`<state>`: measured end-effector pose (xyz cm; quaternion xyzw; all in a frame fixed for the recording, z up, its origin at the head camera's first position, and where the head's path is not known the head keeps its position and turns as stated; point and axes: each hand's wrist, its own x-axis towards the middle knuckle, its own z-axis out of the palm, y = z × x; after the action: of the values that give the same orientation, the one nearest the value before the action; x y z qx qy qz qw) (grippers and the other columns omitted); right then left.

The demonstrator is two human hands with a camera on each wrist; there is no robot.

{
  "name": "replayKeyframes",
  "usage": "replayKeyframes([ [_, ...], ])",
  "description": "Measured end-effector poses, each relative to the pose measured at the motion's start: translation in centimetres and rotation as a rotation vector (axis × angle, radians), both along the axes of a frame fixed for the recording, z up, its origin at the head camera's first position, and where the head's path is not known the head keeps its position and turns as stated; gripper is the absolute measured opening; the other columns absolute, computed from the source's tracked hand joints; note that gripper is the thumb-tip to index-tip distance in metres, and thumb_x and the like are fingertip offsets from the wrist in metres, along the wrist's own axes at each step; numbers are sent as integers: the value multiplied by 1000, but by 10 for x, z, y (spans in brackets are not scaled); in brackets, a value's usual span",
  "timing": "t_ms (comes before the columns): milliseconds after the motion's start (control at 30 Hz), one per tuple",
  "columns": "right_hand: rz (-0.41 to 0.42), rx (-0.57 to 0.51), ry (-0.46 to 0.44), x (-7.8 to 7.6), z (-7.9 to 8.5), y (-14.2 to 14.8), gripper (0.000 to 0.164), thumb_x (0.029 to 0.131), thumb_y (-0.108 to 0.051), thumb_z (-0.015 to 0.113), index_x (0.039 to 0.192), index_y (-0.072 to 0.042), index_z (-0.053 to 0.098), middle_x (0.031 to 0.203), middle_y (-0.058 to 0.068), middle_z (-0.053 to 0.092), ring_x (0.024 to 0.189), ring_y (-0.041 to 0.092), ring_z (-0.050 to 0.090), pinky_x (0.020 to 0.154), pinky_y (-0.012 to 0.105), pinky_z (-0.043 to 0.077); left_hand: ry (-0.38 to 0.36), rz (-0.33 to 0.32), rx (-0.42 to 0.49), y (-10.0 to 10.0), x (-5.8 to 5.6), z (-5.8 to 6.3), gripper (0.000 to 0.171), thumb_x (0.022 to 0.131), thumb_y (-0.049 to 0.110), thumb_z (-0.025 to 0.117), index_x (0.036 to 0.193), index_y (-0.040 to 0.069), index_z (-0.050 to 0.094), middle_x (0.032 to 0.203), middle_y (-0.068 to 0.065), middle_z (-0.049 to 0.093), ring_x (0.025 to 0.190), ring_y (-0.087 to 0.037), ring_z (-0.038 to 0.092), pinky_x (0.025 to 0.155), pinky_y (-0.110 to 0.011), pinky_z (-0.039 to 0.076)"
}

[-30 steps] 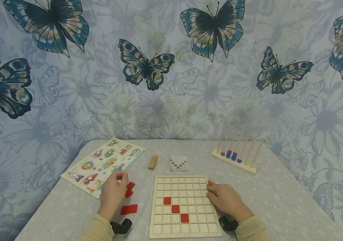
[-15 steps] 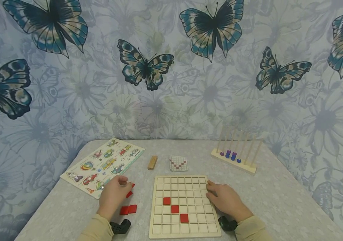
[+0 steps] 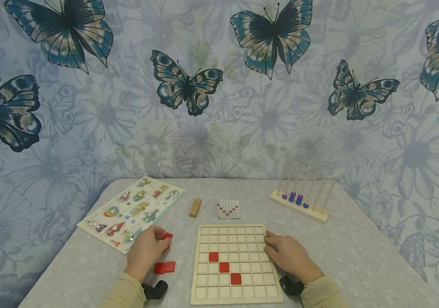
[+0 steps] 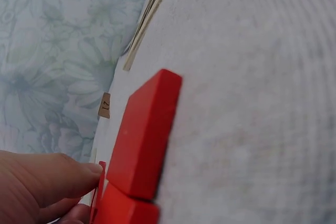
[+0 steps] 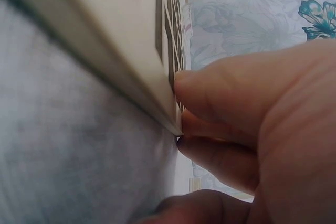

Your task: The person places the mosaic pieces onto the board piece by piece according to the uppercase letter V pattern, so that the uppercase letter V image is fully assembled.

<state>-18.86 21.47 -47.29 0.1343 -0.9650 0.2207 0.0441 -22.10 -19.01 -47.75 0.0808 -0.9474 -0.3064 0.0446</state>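
My left hand [image 3: 148, 248] is low over the table, left of the board, and pinches a thin red square tile [image 4: 100, 179] between thumb and fingers. Another red tile [image 3: 168, 235] shows just beyond its fingertips. Two more red tiles [image 3: 164, 267] lie side by side nearer the wrist and loom large in the left wrist view. The wooden grid board [image 3: 256, 293] carries three red tiles [image 3: 224, 267] in a diagonal. At its right edge my right hand [image 3: 290, 254] holds the rim, thumb [image 5: 202, 87] on top and fingertips against the side.
A small card [image 3: 228, 209] with a red grid pattern lies beyond the board, beside a wooden block [image 3: 195, 208]. A picture puzzle board [image 3: 142, 201] lies at left. At back right stands a peg rack [image 3: 300, 207] with several beads.
My left hand has come down a little toward the red tiles, and its fingers have closed on one. The right hand and the board stay put.
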Motion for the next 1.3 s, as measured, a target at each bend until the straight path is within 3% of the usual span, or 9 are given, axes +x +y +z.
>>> replayKeyframes([
  [400,1,5,-11,0,1,0,38,97,-25,72,130,-6,72,143,11,63,123,37,66,102,54,51,2,-8,-3,1,1,3,32,85,23,78,113,8,71,101,-3,73,81,-16,64,62,-32,47],
  [733,-14,17,-18,0,3,-1,38,97,-25,72,129,-6,72,143,11,63,123,37,66,102,54,51,74,-35,22,2,-1,-1,29,82,15,80,109,13,73,101,-2,73,81,-16,64,62,-31,44],
  [1000,-8,3,-21,-1,1,0,39,97,-25,72,130,-5,71,144,11,62,124,38,65,103,55,50,92,-38,22,6,-1,-5,17,86,27,83,99,20,75,89,4,72,68,-10,59,58,-29,42],
  [1300,13,-20,-12,-2,0,1,39,98,-24,71,131,-4,70,145,12,61,124,38,65,103,54,50,138,-44,36,13,0,-3,15,92,33,77,104,24,78,100,3,76,73,-10,63,59,-30,45],
])
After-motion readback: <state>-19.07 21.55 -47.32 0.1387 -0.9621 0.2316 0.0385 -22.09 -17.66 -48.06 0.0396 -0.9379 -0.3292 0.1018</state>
